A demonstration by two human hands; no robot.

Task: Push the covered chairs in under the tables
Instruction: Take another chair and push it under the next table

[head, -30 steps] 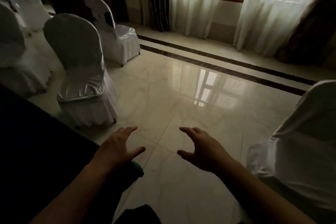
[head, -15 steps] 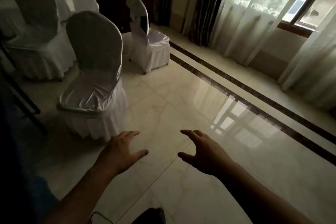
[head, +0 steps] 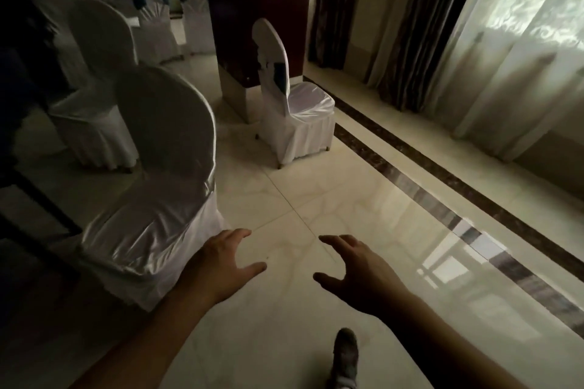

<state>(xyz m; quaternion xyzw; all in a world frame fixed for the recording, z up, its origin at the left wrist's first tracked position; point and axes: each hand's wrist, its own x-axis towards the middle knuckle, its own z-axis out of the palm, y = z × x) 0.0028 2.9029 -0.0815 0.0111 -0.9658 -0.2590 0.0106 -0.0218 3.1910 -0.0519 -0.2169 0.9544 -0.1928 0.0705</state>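
A white-covered chair [head: 158, 199] stands at left centre, its rounded back away from me and its shiny seat toward the dark table edge [head: 38, 211] on the left. My left hand [head: 221, 265] hovers open just right of that chair's skirt, touching nothing. My right hand [head: 357, 271] is open too, fingers spread over bare floor. Another covered chair [head: 294, 104] with a blue sash stands alone further ahead beside a dark pillar [head: 252, 9]. A third covered chair [head: 94, 88] sits behind the near one.
Several more covered chairs [head: 151, 9] cluster at the back left. Glossy marble floor [head: 347, 193] with dark inlay stripes [head: 442, 177] runs to the right. Curtains [head: 505, 41] line the right wall. My shoe [head: 346, 357] shows at the bottom.
The view has swung left and moved forward: the near chair has grown larger and come beside my left hand. Both hands stay open and spread.
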